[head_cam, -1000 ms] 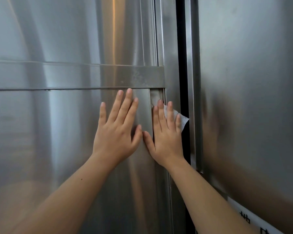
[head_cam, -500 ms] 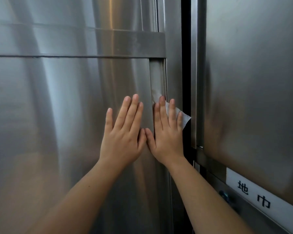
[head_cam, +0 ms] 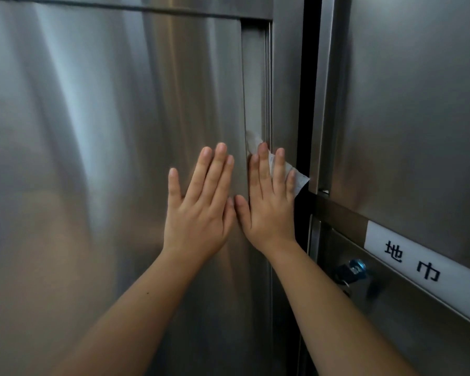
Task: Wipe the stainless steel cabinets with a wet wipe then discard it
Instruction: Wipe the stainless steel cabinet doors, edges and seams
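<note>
Head view: the wet wipe (head_cam: 299, 178) lay flat on the edge strip of the left cabinet door (head_cam: 106, 131), just left of the dark gap (head_cam: 305, 104) between the cabinets, with one corner overhanging that gap. Judgement: the wipe was thin, limp, light and damp. It would probably cling to steel but bunch or slide under a flat palm, so pinching the loose corner looked the surest hold. The right hand (head_cam: 269, 210) pressed the wipe to the steel, fingers straight and slightly spread, none curled round it. The left hand (head_cam: 198, 213) rested flat on the door further left of the gap, fingers straight, holding nothing. Whether the thumbs touched could not be told. Both forearms reached up and forward. Right of the gap were a white label (head_cam: 418, 270) and a blue-keyed lock (head_cam: 353, 267).
</note>
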A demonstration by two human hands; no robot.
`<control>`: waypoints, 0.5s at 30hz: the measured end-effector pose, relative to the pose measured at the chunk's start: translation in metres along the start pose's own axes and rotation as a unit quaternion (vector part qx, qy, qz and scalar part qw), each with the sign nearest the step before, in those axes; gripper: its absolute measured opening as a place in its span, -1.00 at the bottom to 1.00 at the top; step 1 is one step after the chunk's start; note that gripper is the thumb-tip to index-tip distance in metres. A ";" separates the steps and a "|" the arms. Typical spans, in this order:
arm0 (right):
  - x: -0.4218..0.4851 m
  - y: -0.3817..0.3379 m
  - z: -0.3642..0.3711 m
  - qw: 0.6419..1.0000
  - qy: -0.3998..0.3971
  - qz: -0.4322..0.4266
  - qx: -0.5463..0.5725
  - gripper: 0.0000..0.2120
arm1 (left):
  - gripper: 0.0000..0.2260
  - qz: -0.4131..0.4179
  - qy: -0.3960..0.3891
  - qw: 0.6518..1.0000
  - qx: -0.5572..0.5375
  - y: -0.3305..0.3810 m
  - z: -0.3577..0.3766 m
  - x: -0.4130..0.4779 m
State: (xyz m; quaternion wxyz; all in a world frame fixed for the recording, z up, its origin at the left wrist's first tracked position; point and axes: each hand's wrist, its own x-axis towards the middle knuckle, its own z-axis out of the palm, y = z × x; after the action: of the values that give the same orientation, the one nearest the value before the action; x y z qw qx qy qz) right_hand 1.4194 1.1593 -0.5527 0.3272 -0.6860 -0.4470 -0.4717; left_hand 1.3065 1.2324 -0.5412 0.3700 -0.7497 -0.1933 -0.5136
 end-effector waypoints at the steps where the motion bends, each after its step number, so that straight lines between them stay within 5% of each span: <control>1: -0.004 0.000 0.001 1.000 -0.001 0.000 0.003 -0.41 | -0.52 -0.002 -0.002 1.000 0.002 0.002 0.001 -0.005; 15: -0.059 0.003 0.024 1.000 -0.018 0.008 0.006 -0.42 | -0.53 -0.030 0.005 1.000 -0.007 0.028 0.009 -0.060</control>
State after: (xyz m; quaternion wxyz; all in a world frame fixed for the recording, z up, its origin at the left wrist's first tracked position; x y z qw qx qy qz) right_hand 1.4214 1.1613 -0.6160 0.3266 -0.6962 -0.4502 -0.4538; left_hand 1.3069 1.2268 -0.6082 0.3500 -0.7438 -0.2102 -0.5293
